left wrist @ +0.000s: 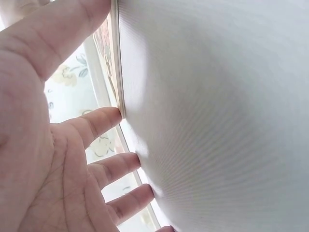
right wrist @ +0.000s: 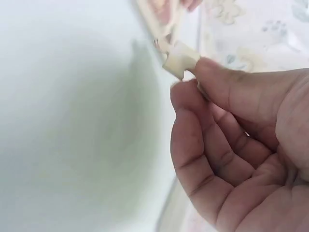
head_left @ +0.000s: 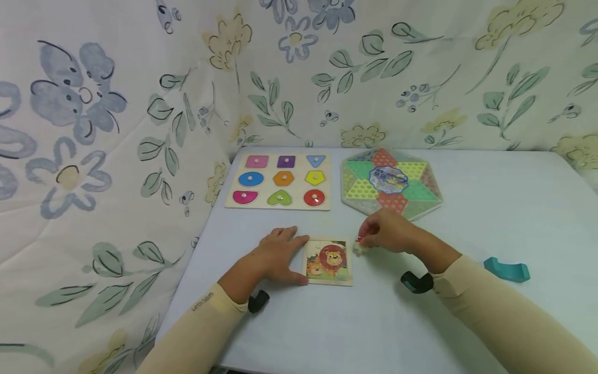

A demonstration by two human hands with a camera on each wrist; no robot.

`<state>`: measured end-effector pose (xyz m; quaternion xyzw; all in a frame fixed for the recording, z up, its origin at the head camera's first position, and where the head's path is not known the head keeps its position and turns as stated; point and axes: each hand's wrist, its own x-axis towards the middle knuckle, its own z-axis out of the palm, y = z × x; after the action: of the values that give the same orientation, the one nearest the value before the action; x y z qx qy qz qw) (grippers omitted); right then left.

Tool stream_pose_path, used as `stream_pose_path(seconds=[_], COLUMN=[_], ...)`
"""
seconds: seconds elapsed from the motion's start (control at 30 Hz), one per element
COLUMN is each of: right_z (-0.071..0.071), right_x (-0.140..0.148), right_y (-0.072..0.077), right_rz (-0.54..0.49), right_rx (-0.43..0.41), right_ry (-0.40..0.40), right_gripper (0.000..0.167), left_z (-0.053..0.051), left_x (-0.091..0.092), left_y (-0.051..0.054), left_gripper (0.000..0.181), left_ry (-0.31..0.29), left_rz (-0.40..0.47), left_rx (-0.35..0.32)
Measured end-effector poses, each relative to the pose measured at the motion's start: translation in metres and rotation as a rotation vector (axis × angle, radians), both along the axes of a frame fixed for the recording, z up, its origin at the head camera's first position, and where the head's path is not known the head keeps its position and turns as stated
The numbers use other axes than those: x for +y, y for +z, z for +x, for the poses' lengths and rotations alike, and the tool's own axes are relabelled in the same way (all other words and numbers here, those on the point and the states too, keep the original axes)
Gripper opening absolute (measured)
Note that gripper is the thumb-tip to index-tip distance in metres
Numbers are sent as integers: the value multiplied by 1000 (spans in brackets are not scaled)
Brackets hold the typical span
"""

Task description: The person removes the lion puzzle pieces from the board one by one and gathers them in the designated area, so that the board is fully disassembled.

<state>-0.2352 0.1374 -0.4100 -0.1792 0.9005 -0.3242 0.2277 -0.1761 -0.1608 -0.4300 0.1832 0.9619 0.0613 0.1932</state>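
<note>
A small square wooden jigsaw puzzle (head_left: 328, 261) with a lion picture lies flat on the table. My left hand (head_left: 280, 257) is spread at its left side, with the thumb and index finger touching the frame's edge (left wrist: 116, 63). The other fingers reach past it, nearly straight. Just right of the puzzle, my right hand (head_left: 389, 232) pinches a small jigsaw piece (right wrist: 181, 60) between thumb and index finger. Pale wood shows on the piece in the right wrist view, and a bit of red in the head view. Its other fingers are curled in.
Behind the puzzle lies a wooden peg board (head_left: 299, 179) with several coloured shapes. Beside that is a hexagonal star-patterned game board (head_left: 411, 208). A teal curved block (head_left: 506, 270) sits on the right. Floral cloth (head_left: 299, 93) hangs behind the white table (head_left: 490, 197).
</note>
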Motion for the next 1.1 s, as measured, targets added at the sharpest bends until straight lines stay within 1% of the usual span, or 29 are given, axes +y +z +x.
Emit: stream_pose_path(seconds=[0.1, 0.2, 0.3, 0.43, 0.67, 0.77, 0.87, 1.0, 1.1], right_z=[0, 3, 7, 13, 14, 16, 19, 22, 23], right_x=[10, 8, 4, 1, -1, -11, -31, -61, -76], right_y=[-9, -18, -23, -25, -24, -21, -17, -15, -15], right_rz=[1, 28, 67, 88, 104, 121, 134, 149, 168], right_rx=[-25, 15, 75, 127, 199, 223, 239, 226, 209], right_ry=[-9, -4, -23, -48, -15, 1, 39, 94, 125], right_gripper=[4, 5, 5, 7, 9, 14, 20, 26, 28], left_z=[-1, 0, 1, 1, 1, 1, 0, 0, 0], left_x=[1, -1, -2, -2, -1, -2, -3, -3, -3], left_y=[-1, -1, -1, 0, -1, -2, -3, -3, -2], left_gripper=[104, 104, 103, 103, 103, 103, 103, 103, 102], left_ry=[3, 9, 6, 1, 8, 7, 8, 4, 1], left_rz=[-3, 3, 11, 19, 22, 27, 33, 28, 31], left_rx=[-3, -7, -8, -6, -7, -7, -6, -6, -12])
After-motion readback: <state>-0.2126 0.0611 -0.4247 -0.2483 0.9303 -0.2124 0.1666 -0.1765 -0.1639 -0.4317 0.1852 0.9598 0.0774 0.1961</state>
